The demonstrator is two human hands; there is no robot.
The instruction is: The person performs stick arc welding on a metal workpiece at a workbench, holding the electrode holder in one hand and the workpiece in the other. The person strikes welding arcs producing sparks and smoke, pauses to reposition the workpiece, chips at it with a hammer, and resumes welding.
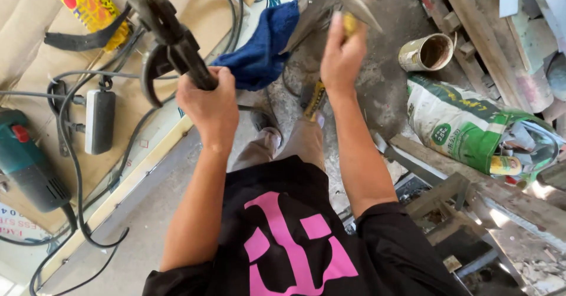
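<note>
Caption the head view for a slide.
Left hand grips a dark clamp tool; right hand holds a hammer over dusty floor.

I am looking down at a rough workshop or building site rather than a home. Around me I see a green power tool (26, 163) with its black cables (76, 172) on flattened cardboard (29, 30), a dusty concrete floor (389, 89), and a torn green and white sack (471, 131). A dirty tin can (425, 52) sits by stacked timber offcuts (471, 30), with rubble nearby.
</note>
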